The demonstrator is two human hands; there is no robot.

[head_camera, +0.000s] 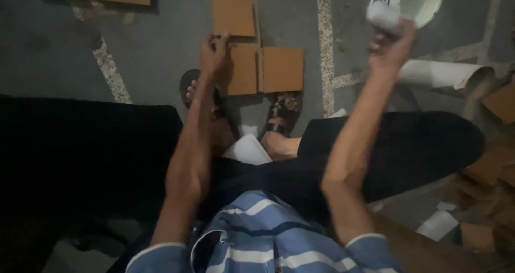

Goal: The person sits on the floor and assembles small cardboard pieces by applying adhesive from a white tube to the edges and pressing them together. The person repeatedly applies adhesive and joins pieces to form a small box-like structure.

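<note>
Flat brown cardboard pkgs [257,64] on floor.

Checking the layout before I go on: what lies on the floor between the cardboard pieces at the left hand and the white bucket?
In the head view, only bare grey floor with a pale speckled strip separates the cardboard pieces at the left hand from the white bucket.

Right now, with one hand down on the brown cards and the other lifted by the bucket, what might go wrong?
1. The right hand holds a white wad high beside the white bucket; whatever is on it might drip onto the dark trousers.
2. The left hand presses only a corner of the cardboard pieces, so they could slide apart on the floor.
3. The sandalled foot is at their edge and may nudge them.
</note>
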